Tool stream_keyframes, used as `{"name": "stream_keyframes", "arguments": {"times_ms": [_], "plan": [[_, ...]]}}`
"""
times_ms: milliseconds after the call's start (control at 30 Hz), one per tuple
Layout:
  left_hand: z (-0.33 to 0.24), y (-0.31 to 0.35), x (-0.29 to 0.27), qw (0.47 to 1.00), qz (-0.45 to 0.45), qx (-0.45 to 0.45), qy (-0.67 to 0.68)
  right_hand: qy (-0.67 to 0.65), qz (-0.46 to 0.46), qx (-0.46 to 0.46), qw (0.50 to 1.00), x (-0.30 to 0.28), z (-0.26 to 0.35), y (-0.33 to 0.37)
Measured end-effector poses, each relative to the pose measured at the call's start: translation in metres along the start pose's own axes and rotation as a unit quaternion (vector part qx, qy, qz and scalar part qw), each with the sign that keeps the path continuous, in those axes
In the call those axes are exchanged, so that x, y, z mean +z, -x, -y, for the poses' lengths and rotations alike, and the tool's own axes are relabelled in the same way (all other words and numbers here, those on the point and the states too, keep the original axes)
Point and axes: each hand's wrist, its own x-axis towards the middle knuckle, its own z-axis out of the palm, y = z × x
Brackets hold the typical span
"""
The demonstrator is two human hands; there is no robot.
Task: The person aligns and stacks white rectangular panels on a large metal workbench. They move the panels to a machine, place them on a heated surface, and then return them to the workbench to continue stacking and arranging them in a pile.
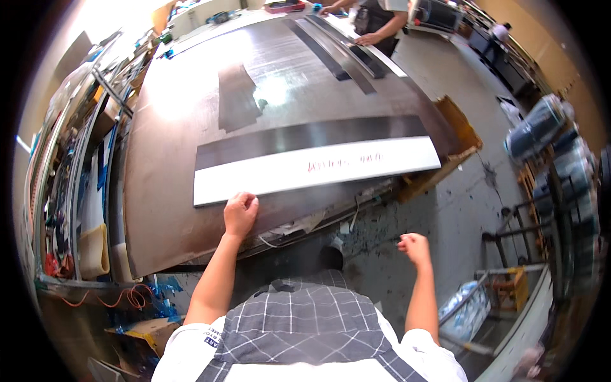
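Observation:
A long white strip [267, 175] with red handwriting lies across the near part of the dark table, over a dark grey sheet [305, 135] that shows along its far side. My left hand [241, 214] is closed, its curled fingers at the strip's near edge; what they hold, if anything, is hidden. Off the table's front edge, to the right, my right hand [415, 249] hangs in the air above the floor. Its fingers are curled in, and nothing shows in them.
The brown tabletop [165, 159] also carries a dark irregular piece [237, 99] and long dark strips [318, 51]. A co-worker's hand [369, 39] rests at the far right side. A cardboard box [468, 137] stands at the right edge, a crowded rack [70, 165] at left.

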Motion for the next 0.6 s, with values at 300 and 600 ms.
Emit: {"name": "stream_keyframes", "arguments": {"times_ms": [300,600], "plan": [[-0.061,-0.143,0.123,0.996,-0.004,0.091,-0.007,0.174,-0.219,-0.004,0.96,-0.13,0.059,-0.299],[-0.061,-0.197,0.177,0.991,0.027,0.084,-0.1,0.242,-0.135,0.1,0.956,-0.12,0.103,-0.323]]}}
